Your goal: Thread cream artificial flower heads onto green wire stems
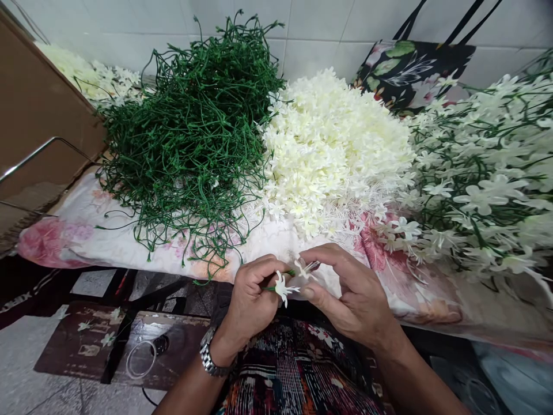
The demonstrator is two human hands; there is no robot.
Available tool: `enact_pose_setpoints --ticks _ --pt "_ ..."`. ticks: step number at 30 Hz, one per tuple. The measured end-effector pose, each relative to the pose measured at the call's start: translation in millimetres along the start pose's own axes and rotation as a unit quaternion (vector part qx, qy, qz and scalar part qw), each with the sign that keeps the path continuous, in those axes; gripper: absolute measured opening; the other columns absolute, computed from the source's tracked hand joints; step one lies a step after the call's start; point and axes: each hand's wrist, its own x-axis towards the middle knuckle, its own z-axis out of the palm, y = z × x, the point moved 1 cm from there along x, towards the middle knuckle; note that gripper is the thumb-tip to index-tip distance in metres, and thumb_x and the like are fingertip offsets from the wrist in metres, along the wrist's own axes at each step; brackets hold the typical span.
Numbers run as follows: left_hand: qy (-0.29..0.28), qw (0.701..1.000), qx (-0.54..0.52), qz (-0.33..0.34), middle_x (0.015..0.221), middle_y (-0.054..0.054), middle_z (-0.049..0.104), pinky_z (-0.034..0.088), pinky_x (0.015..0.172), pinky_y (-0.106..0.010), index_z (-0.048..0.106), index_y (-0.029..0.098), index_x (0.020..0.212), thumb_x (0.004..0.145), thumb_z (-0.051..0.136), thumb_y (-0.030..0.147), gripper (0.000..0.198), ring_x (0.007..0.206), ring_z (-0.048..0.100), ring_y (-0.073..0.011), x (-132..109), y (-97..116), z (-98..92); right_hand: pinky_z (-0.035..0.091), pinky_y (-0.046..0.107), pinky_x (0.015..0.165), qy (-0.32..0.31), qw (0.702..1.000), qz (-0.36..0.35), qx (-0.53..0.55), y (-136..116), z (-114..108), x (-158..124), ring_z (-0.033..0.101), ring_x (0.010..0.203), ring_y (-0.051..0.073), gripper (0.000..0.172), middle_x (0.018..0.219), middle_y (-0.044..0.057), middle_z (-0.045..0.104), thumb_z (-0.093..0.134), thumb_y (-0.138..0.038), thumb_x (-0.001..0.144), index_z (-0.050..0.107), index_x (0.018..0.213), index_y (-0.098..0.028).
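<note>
My left hand point(256, 294) is closed around a green plastic stem, whose tips poke out by the thumb and forefinger. One tip carries a small white artificial flower point(284, 288). Just right of it, my right hand point(352, 291) pinches a second white blossom point(306, 268) between thumb and fingers, close to the other green tip point(290, 272). Whether that blossom sits on the tip I cannot tell. Beyond my hands lie a heap of green stems point(194, 121) and a mound of loose cream-white blossoms point(332, 144).
Finished-looking white flower sprays point(484, 184) are piled at the right. A cardboard box point(47, 98) stands at the left. A black floral bag point(415, 72) leans on the tiled wall point(317, 23). The floral cloth point(108, 230) covers the work surface. Below left is a brown board point(82, 346).
</note>
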Motion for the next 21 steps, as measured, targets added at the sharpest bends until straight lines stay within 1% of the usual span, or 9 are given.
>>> enact_pose_setpoints --ticks 2,4,6,9,11,14,16,18,21 --pt "0.003 1.0 -0.004 -0.013 0.052 0.002 0.047 0.032 0.046 -0.021 0.063 0.016 0.063 0.064 0.051 0.005 0.017 0.049 0.04 -0.0106 -1.3 -1.6 0.3 0.051 0.028 0.064 0.006 1.0 -0.006 -0.001 0.0 0.2 -0.6 0.06 0.076 0.015 0.019 0.085 0.005 0.061 0.055 -0.019 0.083 0.055 0.102 -0.02" --pt "0.003 1.0 -0.003 -0.02 0.052 0.002 0.047 0.033 0.047 -0.021 0.064 0.016 0.063 0.063 0.05 0.005 0.018 0.05 0.041 -0.0108 -2.0 -3.0 0.8 0.051 0.026 0.062 0.013 1.0 -0.022 0.002 0.0 2.3 -0.5 0.06 0.073 0.014 0.016 0.082 0.003 0.061 0.053 -0.013 0.083 0.057 0.097 -0.021" --pt "-0.001 1.0 0.001 -0.023 0.052 0.001 0.048 0.034 0.048 -0.021 0.065 0.016 0.062 0.063 0.049 0.005 0.019 0.051 0.042 -0.0109 -1.8 -3.3 1.1 0.05 0.025 0.06 0.027 0.999 -0.026 0.012 0.9 4.9 -0.4 0.06 0.071 0.013 0.015 0.079 0.002 0.061 0.054 -0.011 0.083 0.058 0.093 -0.021" --pt "0.01 1.0 -0.017 -0.021 0.051 0.002 0.048 0.033 0.046 -0.021 0.067 0.016 0.063 0.064 0.052 0.006 0.019 0.049 0.041 -0.0103 -1.1 -2.8 1.2 0.05 0.024 0.061 0.057 0.997 0.003 0.047 4.5 7.6 -1.8 0.059 0.07 0.012 0.012 0.076 0.001 0.06 0.057 -0.011 0.081 0.057 0.088 -0.021" --pt "0.023 0.998 -0.055 -0.032 0.051 0.003 0.049 0.033 0.046 -0.02 0.067 0.017 0.064 0.065 0.053 0.007 0.017 0.049 0.04 -0.0098 -1.8 -3.6 2.1 0.05 0.025 0.062 0.065 0.994 0.026 0.084 7.4 9.2 -3.7 0.059 0.072 0.013 0.01 0.076 0.001 0.06 0.059 -0.011 0.08 0.057 0.084 -0.021" --pt "0.034 0.986 -0.143 -0.078 0.057 0.002 0.054 0.035 0.049 -0.02 0.068 0.018 0.067 0.068 0.057 0.008 0.014 0.052 0.043 -0.0097 -5.2 -7.9 6.3 0.05 0.026 0.063 0.073 0.989 0.038 0.125 8.9 12.0 -5.6 0.06 0.074 0.013 0.01 0.078 0.001 0.06 0.061 -0.012 0.079 0.057 0.082 -0.021" --pt "0.038 0.972 -0.208 -0.106 0.058 0.002 0.055 0.036 0.049 -0.02 0.067 0.017 0.069 0.068 0.061 0.013 0.007 0.053 0.042 -0.0097 -7.3 -11.1 10.3 0.05 0.025 0.062 0.085 0.987 0.03 0.134 7.1 13.7 -5.4 0.06 0.074 0.013 0.012 0.078 0.001 0.061 0.062 -0.01 0.078 0.058 0.082 -0.021" --pt "0.043 0.96 -0.248 -0.122 0.057 0.002 0.052 0.036 0.049 -0.021 0.066 0.016 0.069 0.068 0.064 0.016 0.002 0.051 0.04 -0.0095 -8.3 -13.1 13.4 0.05 0.024 0.062 0.096 0.987 0.012 0.127 3.9 14.6 -4.1 0.06 0.073 0.012 0.015 0.079 0.001 0.061 0.063 -0.008 0.076 0.059 0.082 -0.021" --pt "0.045 0.959 -0.253 -0.118 0.055 0.003 0.05 0.033 0.048 -0.021 0.065 0.016 0.064 0.068 0.062 0.014 0.005 0.051 0.038 -0.0094 -8.0 -13.8 14.5 0.051 0.022 0.061 0.098 0.99 -0.011 0.1 -0.7 14.4 -1.0 0.06 0.071 0.01 0.015 0.081 0.001 0.061 0.064 -0.007 0.076 0.06 0.082 -0.021"
